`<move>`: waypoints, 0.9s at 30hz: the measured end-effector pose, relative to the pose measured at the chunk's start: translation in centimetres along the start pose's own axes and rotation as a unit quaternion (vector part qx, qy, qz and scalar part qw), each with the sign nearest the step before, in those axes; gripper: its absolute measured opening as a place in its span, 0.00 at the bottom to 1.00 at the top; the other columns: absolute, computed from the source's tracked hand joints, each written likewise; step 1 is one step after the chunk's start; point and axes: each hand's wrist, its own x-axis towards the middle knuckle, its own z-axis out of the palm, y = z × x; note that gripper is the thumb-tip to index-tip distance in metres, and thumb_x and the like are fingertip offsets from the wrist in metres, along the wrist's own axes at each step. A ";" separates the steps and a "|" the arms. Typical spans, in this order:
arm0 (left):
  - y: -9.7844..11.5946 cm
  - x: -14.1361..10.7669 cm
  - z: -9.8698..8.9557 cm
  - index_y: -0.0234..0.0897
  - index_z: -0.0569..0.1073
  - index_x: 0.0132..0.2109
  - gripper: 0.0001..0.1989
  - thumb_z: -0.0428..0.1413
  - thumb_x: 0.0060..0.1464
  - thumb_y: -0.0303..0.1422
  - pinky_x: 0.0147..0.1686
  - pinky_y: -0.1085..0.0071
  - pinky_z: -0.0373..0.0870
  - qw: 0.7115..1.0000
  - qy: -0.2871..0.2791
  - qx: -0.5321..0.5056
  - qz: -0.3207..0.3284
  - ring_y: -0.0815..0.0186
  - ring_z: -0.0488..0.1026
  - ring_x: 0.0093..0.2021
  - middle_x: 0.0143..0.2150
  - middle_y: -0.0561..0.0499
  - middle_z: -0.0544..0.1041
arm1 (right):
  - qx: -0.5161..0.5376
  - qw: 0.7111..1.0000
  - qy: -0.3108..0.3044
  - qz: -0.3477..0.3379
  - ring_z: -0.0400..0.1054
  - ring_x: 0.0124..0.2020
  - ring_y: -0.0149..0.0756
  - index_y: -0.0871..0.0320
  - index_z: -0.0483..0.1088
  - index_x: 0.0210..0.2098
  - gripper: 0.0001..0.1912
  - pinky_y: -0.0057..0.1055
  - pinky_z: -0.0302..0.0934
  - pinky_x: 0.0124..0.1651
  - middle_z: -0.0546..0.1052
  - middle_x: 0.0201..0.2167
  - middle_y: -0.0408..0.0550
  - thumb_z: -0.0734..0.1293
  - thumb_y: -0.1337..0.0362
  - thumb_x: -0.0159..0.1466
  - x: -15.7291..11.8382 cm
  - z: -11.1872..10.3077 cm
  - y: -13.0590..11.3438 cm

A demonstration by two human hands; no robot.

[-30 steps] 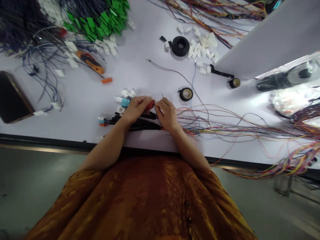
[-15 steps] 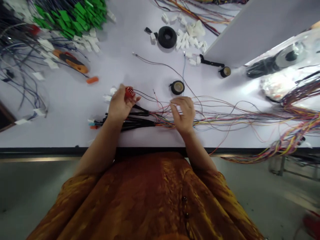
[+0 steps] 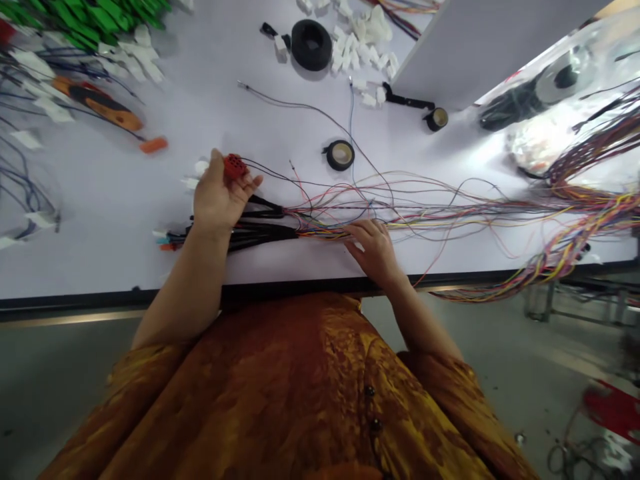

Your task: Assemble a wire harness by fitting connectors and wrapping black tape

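Note:
Between the thumb and fingers of my left hand (image 3: 220, 193) is a red multi-hole connector (image 3: 235, 166), with a couple of dark wires running out of it to the right. My right hand (image 3: 376, 251) rests at the near side of a bundle of thin coloured wires (image 3: 320, 233); its fingertips touch the wires, and thumb and fingers are apart. Black-sleeved branches (image 3: 263, 232) of the bundle pass behind my left wrist and end in small connectors (image 3: 169, 247), one orange and one light blue.
Beyond the bundle lie a small black tape roll (image 3: 341, 155), a larger black roll (image 3: 311, 45), white connector pieces (image 3: 345, 53) and loose wires. An orange-black cutter (image 3: 100, 107) and green connectors (image 3: 95, 23) are at left. A grey panel (image 3: 480, 47) stands at right.
My right hand has lowered toward the table edge, onto the wires. The left hand still holds the red connector. The whole view has shifted, so table things appear further left and up.

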 end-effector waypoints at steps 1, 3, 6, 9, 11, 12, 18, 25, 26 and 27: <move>0.0 0.0 0.0 0.42 0.71 0.29 0.23 0.54 0.63 0.54 0.44 0.65 0.79 1.000 0.000 -0.013 -0.003 0.71 0.70 0.26 0.25 0.54 0.73 | 0.008 1.000 -0.002 0.001 0.69 0.48 0.47 0.57 0.75 0.52 0.14 0.43 0.61 0.52 0.78 0.47 0.56 0.65 0.63 0.69 0.3 -0.1 -0.1; 0.0 0.1 0.1 0.40 0.71 0.29 0.24 0.49 0.68 0.50 0.45 0.65 0.78 0.999 -0.004 -0.037 -0.013 0.73 0.67 0.24 0.25 0.56 0.73 | 0.041 0.999 0.005 0.008 0.70 0.45 0.44 0.58 0.76 0.48 0.12 0.39 0.62 0.49 0.78 0.42 0.55 0.63 0.63 0.71 0.8 -0.4 -0.1; 0.2 0.1 0.2 0.38 0.69 0.30 0.27 0.39 0.74 0.44 0.47 0.64 0.76 0.998 0.001 -0.051 -0.031 0.75 0.64 0.24 0.23 0.57 0.71 | 0.093 0.996 0.004 0.007 0.70 0.41 0.39 0.58 0.77 0.43 0.12 0.33 0.62 0.44 0.76 0.39 0.52 0.61 0.63 0.72 1.2 -1.1 0.3; 0.4 0.0 0.4 0.38 0.68 0.30 0.28 0.36 0.74 0.43 0.48 0.63 0.75 0.998 0.011 -0.051 -0.042 0.74 0.63 0.24 0.22 0.57 0.71 | 0.080 0.996 -0.051 -0.007 0.70 0.41 0.37 0.56 0.78 0.43 0.12 0.31 0.61 0.42 0.75 0.38 0.50 0.62 0.62 0.72 1.5 -1.7 0.4; 0.4 -0.1 0.5 0.38 0.69 0.31 0.27 0.37 0.74 0.43 0.48 0.63 0.75 0.998 0.011 -0.052 -0.042 0.73 0.63 0.25 0.22 0.57 0.71 | 0.039 0.995 -0.086 -0.011 0.69 0.40 0.38 0.56 0.78 0.44 0.12 0.32 0.60 0.42 0.74 0.39 0.50 0.63 0.63 0.71 1.8 -1.8 0.1; 0.5 -0.2 0.5 0.38 0.69 0.31 0.27 0.38 0.74 0.44 0.48 0.63 0.75 0.998 0.011 -0.053 -0.040 0.73 0.63 0.25 0.22 0.58 0.71 | 0.011 0.995 -0.098 -0.013 0.68 0.40 0.39 0.56 0.78 0.45 0.11 0.33 0.59 0.41 0.74 0.39 0.51 0.64 0.63 0.70 2.0 -1.7 -0.1; 0.6 -0.4 0.6 0.38 0.69 0.30 0.27 0.38 0.74 0.44 0.48 0.62 0.76 0.998 0.013 -0.053 -0.041 0.73 0.65 0.26 0.23 0.56 0.72 | -0.105 0.988 -0.108 -0.028 0.67 0.42 0.44 0.58 0.75 0.36 0.06 0.38 0.57 0.44 0.75 0.40 0.55 0.65 0.69 0.67 3.3 -1.1 -1.1; 0.8 -0.5 0.7 0.38 0.69 0.30 0.27 0.39 0.74 0.44 0.46 0.63 0.78 0.998 0.017 -0.052 -0.041 0.72 0.65 0.26 0.22 0.57 0.72 | 0.060 0.995 -0.073 0.039 0.67 0.36 0.38 0.57 0.70 0.37 0.08 0.34 0.59 0.39 0.74 0.37 0.50 0.62 0.73 0.62 3.1 -3.0 2.3; 0.8 -0.5 0.7 0.38 0.70 0.30 0.27 0.39 0.74 0.44 0.46 0.63 0.78 0.998 0.015 -0.052 -0.040 0.72 0.65 0.26 0.22 0.57 0.72 | 0.061 0.996 -0.047 0.038 0.67 0.37 0.39 0.57 0.70 0.38 0.08 0.35 0.59 0.40 0.75 0.38 0.50 0.62 0.73 0.62 3.3 -3.1 2.5; 0.7 -0.5 0.7 0.38 0.70 0.30 0.27 0.38 0.74 0.44 0.46 0.63 0.78 0.998 0.012 -0.051 -0.040 0.72 0.65 0.26 0.22 0.57 0.72 | 0.059 0.997 -0.017 0.039 0.67 0.37 0.40 0.56 0.69 0.39 0.08 0.36 0.60 0.42 0.75 0.39 0.51 0.62 0.72 0.63 3.5 -3.2 2.7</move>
